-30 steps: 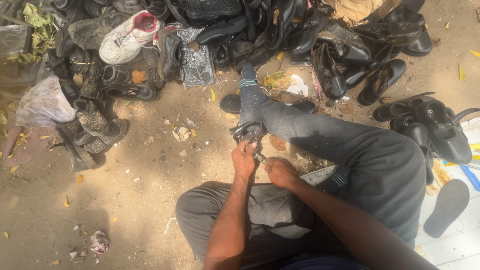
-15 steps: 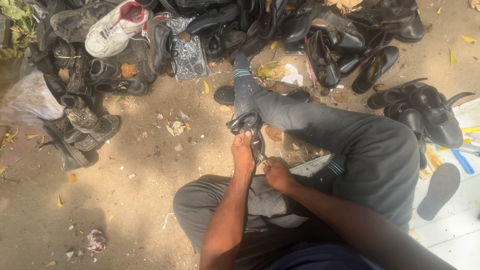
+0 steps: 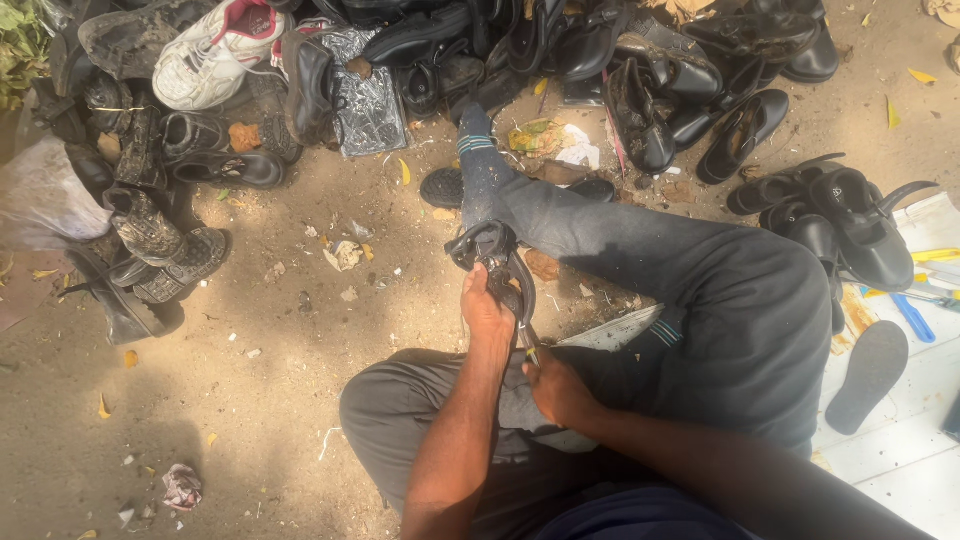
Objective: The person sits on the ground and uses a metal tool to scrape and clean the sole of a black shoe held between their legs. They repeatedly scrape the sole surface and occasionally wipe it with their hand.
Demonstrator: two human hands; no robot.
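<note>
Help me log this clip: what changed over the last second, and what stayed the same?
The view slid a little, so the shoe pile sits higher in frame. The left hand keeps its grip on the black sandal; the right hand stays at its lower end. Nothing was let go.

Left hand [image 3: 487, 312]: closed around a black strapped leather sandal [image 3: 492, 258], held upright over the sandy ground [image 3: 280, 380] between the knees. Right hand [image 3: 558, 388]: fist just beside the sandal's lower end, gripping a small tool of which only a yellowish tip shows. Grey trouser legs [image 3: 700, 300]: one stretched forward, ending in a blue striped sock [image 3: 478, 150]. Heap of worn black shoes and sandals [image 3: 640, 90] along the top. White sneaker with red lining [image 3: 215, 50] at upper left. Muddy boots [image 3: 155, 250] at left. Loose grey sole [image 3: 868, 375] on white boards [image 3: 900, 450] at right.
</note>
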